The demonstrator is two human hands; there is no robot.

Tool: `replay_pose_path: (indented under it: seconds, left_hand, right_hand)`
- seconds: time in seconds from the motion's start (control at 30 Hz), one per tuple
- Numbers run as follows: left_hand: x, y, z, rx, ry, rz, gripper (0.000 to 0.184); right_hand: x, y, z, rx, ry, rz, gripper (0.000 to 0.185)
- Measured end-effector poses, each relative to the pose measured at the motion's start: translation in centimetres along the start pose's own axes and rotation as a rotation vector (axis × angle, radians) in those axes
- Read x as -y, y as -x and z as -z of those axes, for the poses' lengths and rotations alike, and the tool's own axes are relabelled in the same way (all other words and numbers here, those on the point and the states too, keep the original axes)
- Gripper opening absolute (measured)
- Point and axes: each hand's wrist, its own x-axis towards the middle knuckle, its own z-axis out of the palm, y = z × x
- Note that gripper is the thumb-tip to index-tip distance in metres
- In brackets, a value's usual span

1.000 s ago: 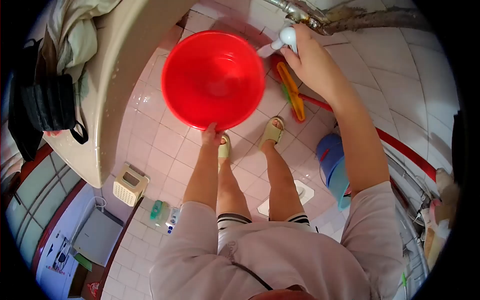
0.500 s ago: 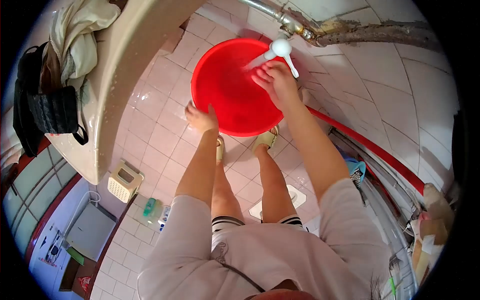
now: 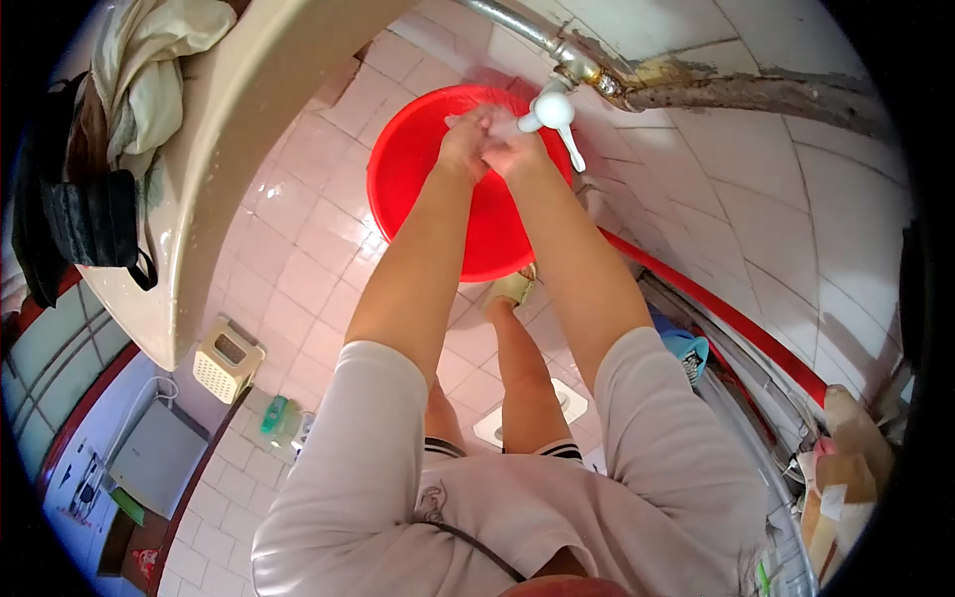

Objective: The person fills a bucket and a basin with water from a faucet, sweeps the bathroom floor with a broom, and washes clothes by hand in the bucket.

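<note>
My left hand (image 3: 465,144) and my right hand (image 3: 510,149) are close together over the red basin (image 3: 497,239), in the water beside the tap (image 3: 550,109). The tap has a white body with a lever handle and sits on a metal pipe. Water splashes over both hands. Their fingers are blurred by the spray and motion, so I cannot make out anything held in them. The basin stands on the pink tiled floor, partly covered by my forearms.
A beige washbasin (image 3: 214,179) juts in at upper left, with a cream cloth (image 3: 149,70) and a dark bag (image 3: 95,219) on it. A beige plastic stool (image 3: 227,363) and a green bottle (image 3: 274,413) are at left. A rusty pipe (image 3: 736,95) runs along the right wall.
My left hand has moved from the basin's near left edge up to the tap, meeting my right hand in the water. My right hand has shifted slightly left. The view has tilted slightly.
</note>
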Motion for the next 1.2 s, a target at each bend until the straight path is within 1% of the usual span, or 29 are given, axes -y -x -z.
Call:
replay_pose_path:
  seconds: [0.03, 0.1, 0.13, 0.2, 0.27, 0.33, 0.4, 0.43, 0.47, 0.5, 0.53, 0.57, 0.6, 0.63, 0.7, 0.73, 0.77, 0.8, 0.83, 0.87, 0.9, 0.93, 0.97, 1.0, 1.03, 1.07, 1.1, 1.13, 1.2]
  left_hand:
    - [0.2, -0.5, 0.6, -0.006, -0.005, 0.0, 0.017]
    - [0.3, -0.9, 1.4, 0.135, 0.104, 0.043, 0.011]
    - [0.3, -1.1, 1.4, 0.133, 0.103, 0.042, 0.011]
    - [0.7, -1.4, 1.8, -0.034, 0.025, -0.025, 0.013]
    - [0.7, -1.9, 2.7, -0.058, -0.032, -0.055, 0.013]
    - [2.1, -3.2, 5.5, -0.079, -0.088, -0.085, 0.014]
    - [3.4, -4.2, 8.9, -0.598, -0.928, -0.863, 0.024]
    - [1.9, 0.5, 7.6, -0.925, -1.289, -0.829, 0.042]
    - [1.1, 2.2, 8.8, -1.027, -1.403, -0.609, 0.058]
    - [1.7, 1.6, 11.9, -1.2, -1.387, -0.611, 0.066]
    - [1.4, 2.3, 14.3, -1.287, -1.447, -0.498, 0.072]
    - [1.6, 2.2, 16.2, -1.388, -1.34, -0.259, 0.077]
    - [1.8, 2.5, 19.1, -1.222, -1.234, -0.179, 0.07]
    - [2.9, -0.1, 25.3, -0.852, -0.869, -0.027, 0.056]
    - [4.1, 2.1, 25.7, -0.557, -0.365, 0.029, 0.041]
    - [4.8, 2.1, 26.2, -0.56, -0.366, 0.034, 0.041]
    - [5.3, 2.2, 26.5, -0.572, -0.597, -0.008, 0.037]
    - [5.7, 2.1, 26.9, -0.579, -0.83, -0.054, 0.033]
    - [6.7, 3.6, 24.4, -0.515, -0.697, -0.193, 0.029]
    - [7.9, 3.4, 23.3, -0.566, -0.933, -0.145, 0.026]
    - [6.8, 8.4, 16.8, -0.601, -0.72, -0.122, 0.023]
    - [8.6, 8.8, 17.1, -0.482, -0.572, -0.2, 0.019]
    - [9.7, 9.7, 16.0, -0.463, -0.532, -0.238, 0.017]
    - [9.6, 11.6, 13.0, -0.511, -0.611, -0.316, 0.013]
    - [11.2, 11.2, 13.0, -0.416, -0.374, -0.299, 0.011]
    - [11.5, 11.7, 12.4, -0.394, -0.282, -0.318, 0.011]
    - [11.3, 12.2, 11.8, -0.367, -0.188, -0.338, 0.011]
    - [10.6, 13.2, 10.7, -0.362, -0.193, -0.339, 0.011]
    - [10.1, 15.9, 9.2, -0.332, -0.381, -0.096, 0.013]
  right_hand:
    - [-0.1, -0.1, 0.1, -0.001, -0.007, -0.003, 0.008]
    - [-0.2, 0.1, -0.4, -0.125, -0.078, -0.011, 0.008]
    - [-0.2, 0.3, -0.8, -0.124, -0.08, -0.013, 0.008]
    - [-0.3, 0.7, -0.8, -0.102, 0.006, -0.003, 0.008]
    - [-0.2, 0.5, -0.4, -0.093, 0.001, -0.012, 0.007]
    - [0.0, 0.6, 0.0, -0.084, -0.004, -0.018, 0.005]
    - [0.3, 1.0, -0.3, -0.254, -0.157, 0.014, 0.001]
    - [0.6, 1.1, -0.2, -0.253, -0.156, 0.017, 0.001]
    - [0.9, 1.1, -0.1, -0.225, -0.148, -0.007, 0.015]
    - [1.2, 1.2, -0.1, -0.198, -0.135, -0.03, 0.03]
    - [1.1, 1.2, -0.2, -0.199, -0.129, -0.026, 0.03]
    - [0.8, 1.2, -0.4, -0.219, -0.044, 0.021, 0.018]
    - [0.5, 1.2, -0.4, -0.239, 0.04, 0.069, 0.008]
    - [0.5, 1.4, -0.6, -0.242, 0.042, 0.073, 0.008]
    - [0.2, 1.7, -0.6, -0.284, 0.011, 0.017, 0.011]
    - [-0.3, 1.4, 0.0, -0.247, 0.094, -0.017, 0.013]
    - [-1.1, 1.6, 0.6, -0.25, 0.092, -0.021, 0.013]
    - [-2.0, 1.8, 0.9, -0.277, 0.311, -0.106, 0.015]
    - [-2.9, 2.1, 1.1, -0.301, 0.528, -0.187, 0.019]
    - [-4.5, 2.6, 1.2, -0.285, 0.713, -0.253, 0.034]
    - [-5.9, 4.1, -0.6, -0.284, 0.937, -0.318, 0.053]
    - [-7.2, 5.0, -1.8, -0.279, 1.113, -0.413, 0.07]
    - [-8.2, 6.6, -4.2, -0.26, 1.291, -0.435, 0.071]
    - [-9.9, 5.6, -3.6, -0.24, 1.5, -0.347, 0.066]
    - [-11.5, 4.9, -2.2, -0.219, 1.705, -0.258, 0.06]
    - [-12.0, 5.3, -1.9, -0.221, 1.699, -0.261, 0.06]
    - [-11.9, 5.6, -1.7, -0.157, 1.798, -0.21, 0.055]
    - [-11.6, 6.1, -1.7, -0.092, 1.895, -0.154, 0.05]
    - [-10.6, 7.8, -1.4, -0.059, 1.943, -0.135, 0.048]
